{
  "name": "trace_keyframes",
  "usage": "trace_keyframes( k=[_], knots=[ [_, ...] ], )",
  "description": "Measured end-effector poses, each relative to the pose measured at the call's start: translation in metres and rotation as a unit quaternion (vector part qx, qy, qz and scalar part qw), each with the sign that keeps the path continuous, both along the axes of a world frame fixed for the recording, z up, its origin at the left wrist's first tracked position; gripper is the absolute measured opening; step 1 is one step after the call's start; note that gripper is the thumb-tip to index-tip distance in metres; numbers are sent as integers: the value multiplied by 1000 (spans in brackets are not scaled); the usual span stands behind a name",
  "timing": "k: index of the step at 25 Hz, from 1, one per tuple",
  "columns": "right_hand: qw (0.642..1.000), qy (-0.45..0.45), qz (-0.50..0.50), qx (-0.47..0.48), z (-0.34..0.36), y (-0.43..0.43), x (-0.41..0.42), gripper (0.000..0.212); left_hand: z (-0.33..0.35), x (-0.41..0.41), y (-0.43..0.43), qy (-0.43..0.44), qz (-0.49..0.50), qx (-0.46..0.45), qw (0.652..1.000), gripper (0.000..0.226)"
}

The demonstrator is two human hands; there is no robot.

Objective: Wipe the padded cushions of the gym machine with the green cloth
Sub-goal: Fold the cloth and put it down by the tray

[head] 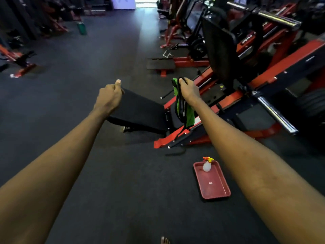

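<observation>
Beside the red-framed gym machine (pixel 274 78), the green cloth (pixel 190 115) is held up in the right grip (pixel 189 90), whose fingers are curled round its top together with a black cord (pixel 177 106). The cloth hangs bunched just right of the low padded cushion (pixel 140 111) and is not yet laid on any pad. The left grip (pixel 110 95) is closed, thumb raised, at the cushion's upper corner; whether that edge is actually clasped cannot be told.

The dangling cord could be snagged on the frame or the chrome bar (pixel 276 113) once wiping strokes are made. If the cloth is kept bunched, only a narrow strip is likely to be wiped at each pass. The red tray (pixel 214 189) with its spray bottle (pixel 207 166) lies on the floor (pixel 105 173) near the machine and could be kicked if a step is taken rightward.

Open floor is left along the cushion's left and near edges, while its right edge is hemmed by the frame. The upright back pad (pixel 219 48) is set further back and would probably be reached only across the rails.
</observation>
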State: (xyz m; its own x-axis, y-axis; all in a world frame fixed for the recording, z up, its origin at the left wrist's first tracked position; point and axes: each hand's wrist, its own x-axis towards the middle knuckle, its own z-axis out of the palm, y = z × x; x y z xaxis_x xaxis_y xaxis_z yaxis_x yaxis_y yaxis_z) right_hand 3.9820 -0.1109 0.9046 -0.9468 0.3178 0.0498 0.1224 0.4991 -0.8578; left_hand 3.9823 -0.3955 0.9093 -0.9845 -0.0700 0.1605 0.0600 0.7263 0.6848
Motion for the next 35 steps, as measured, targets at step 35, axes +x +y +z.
trace_keyframes(
  k=[35],
  knots=[
    [917, -57, -393, 28, -116, 334, 13, 31, -95, -183, 494, -84, -469, -7, 879, 65]
  ],
)
